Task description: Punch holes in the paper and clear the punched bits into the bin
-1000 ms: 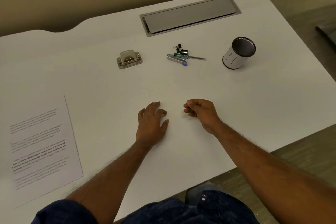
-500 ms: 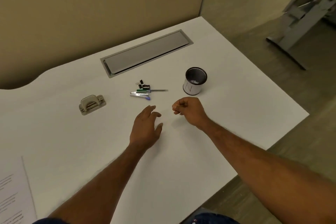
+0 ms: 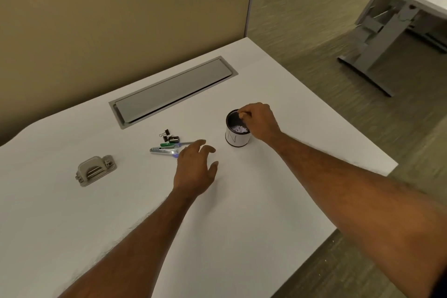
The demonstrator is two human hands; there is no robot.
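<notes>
Punched paper bits lie as a small white heap in the bottom of the bin, a little round cup with a dark inside, a white wrap and a letter N drawn on its side. It stands upright on our white desk, toward the right and well short of the edge.

Our right hand hangs over the bin's mouth, knuckles up, the fingertips drawn together in a pinch just above the rim. Whether anything is caught between them we cannot tell; it is too small to make out.

Our left hand is palm down low over the desk, left of the bin and apart from it, fingers loosely spread and slightly curled, holding nothing. We cannot tell whether the palm touches the surface.

Just beyond the left fingers is a small cluster of stationery: a silver stapler with a blue tip, lying flat; a green pen just behind it; and black binder clips a little further back. The left fingertips partly hide the near end of the stapler.

Well to the left sits the grey hole punch, on its base, apart from both hands.

Behind all this, set flush into the desk, is a long grey cable flap, running at a slant. A tan partition rises behind the desk. The sheet of paper itself is out of our view.
</notes>
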